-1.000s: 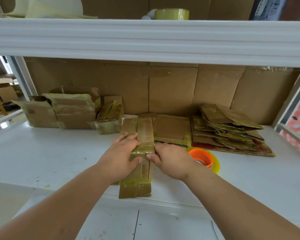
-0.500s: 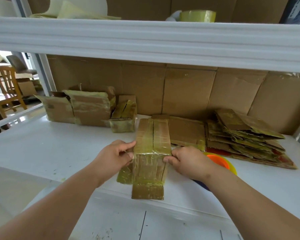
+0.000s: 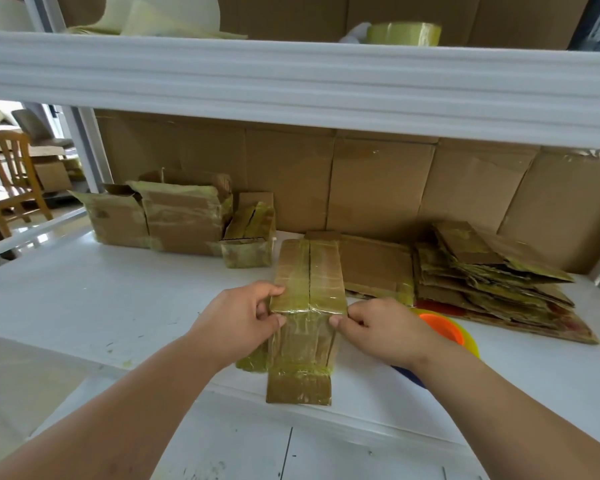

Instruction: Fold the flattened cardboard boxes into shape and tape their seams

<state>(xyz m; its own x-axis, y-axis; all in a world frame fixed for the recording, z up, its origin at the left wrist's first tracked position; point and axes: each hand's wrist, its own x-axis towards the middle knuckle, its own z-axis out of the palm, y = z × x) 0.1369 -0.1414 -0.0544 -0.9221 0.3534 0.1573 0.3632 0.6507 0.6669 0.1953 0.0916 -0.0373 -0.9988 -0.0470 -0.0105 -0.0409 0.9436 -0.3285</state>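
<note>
Finished boxes (image 3: 184, 216) sat far left on the table (image 3: 84, 299). My left hand (image 3: 239, 317) pinched the box (image 3: 307, 306) at its left edge; my right hand (image 3: 378, 327) pinched the right edge, box mid-table with the centre seam up. Step: squaring it up. Next likely needs the tape roll (image 3: 444, 329), just right, by the flat stack (image 3: 492, 282).

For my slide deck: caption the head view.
Both hands, left and right, grip a taped box on a white shelf.
</note>
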